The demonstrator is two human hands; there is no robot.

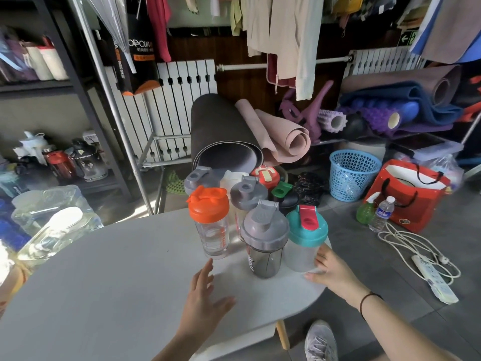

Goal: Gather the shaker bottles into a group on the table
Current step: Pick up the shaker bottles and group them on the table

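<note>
Rear bottles (248,192) mostly hidden behind front ones; grey bottle (264,239) print unreadable, maybe red-white lettering. Left hand (204,299) spread, empty. Right hand (331,269) loosely spread beside teal bottle (305,238).

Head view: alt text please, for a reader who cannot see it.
Shaker bottles stand clustered at the far edge of a grey table; the left hand hovers open near the orange-lidded bottle, and the right hand touches the teal-lidded bottle.
</note>
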